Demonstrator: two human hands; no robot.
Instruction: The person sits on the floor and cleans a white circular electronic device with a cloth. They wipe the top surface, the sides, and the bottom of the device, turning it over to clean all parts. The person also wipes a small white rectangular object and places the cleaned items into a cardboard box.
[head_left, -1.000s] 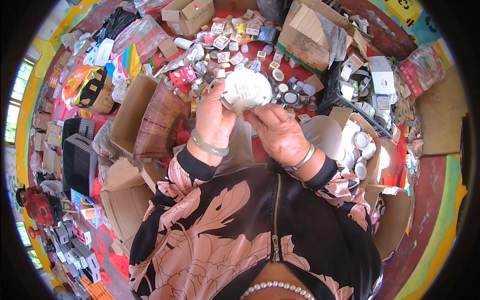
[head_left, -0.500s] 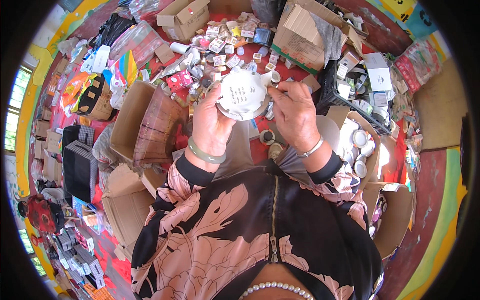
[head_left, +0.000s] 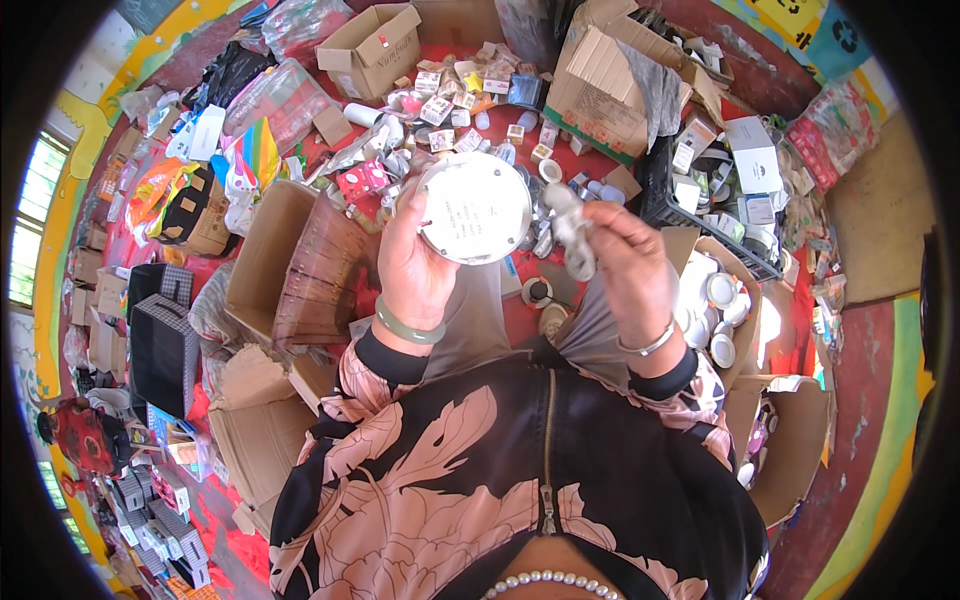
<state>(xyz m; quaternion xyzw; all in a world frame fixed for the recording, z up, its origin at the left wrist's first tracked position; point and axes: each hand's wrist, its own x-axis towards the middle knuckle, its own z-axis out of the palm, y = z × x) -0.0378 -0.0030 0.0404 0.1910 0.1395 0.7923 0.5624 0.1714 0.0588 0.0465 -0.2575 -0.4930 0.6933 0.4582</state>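
My left hand point(head_left: 418, 262) holds up a round white disc-shaped device point(head_left: 474, 207), its flat back facing me. Just to the right of the disc, my right hand point(head_left: 627, 262) pinches a small pale grey part point(head_left: 571, 232) between thumb and fingers; the part is blurred. The two hands are close together above my lap, with a green bangle on the left wrist and a silver one on the right. Below them the floor holds two small round parts point(head_left: 537, 292).
Open cardboard boxes point(head_left: 262, 258) stand at my left, and another box point(head_left: 375, 48) at the back. Many small boxes and packets point(head_left: 470, 90) litter the red floor ahead. A box of several white round devices point(head_left: 715, 300) sits at my right, beside a black crate point(head_left: 700, 200).
Both hands have risen closer to the camera with the disc. My right hand has come off the disc and now holds the small grey part apart from it.
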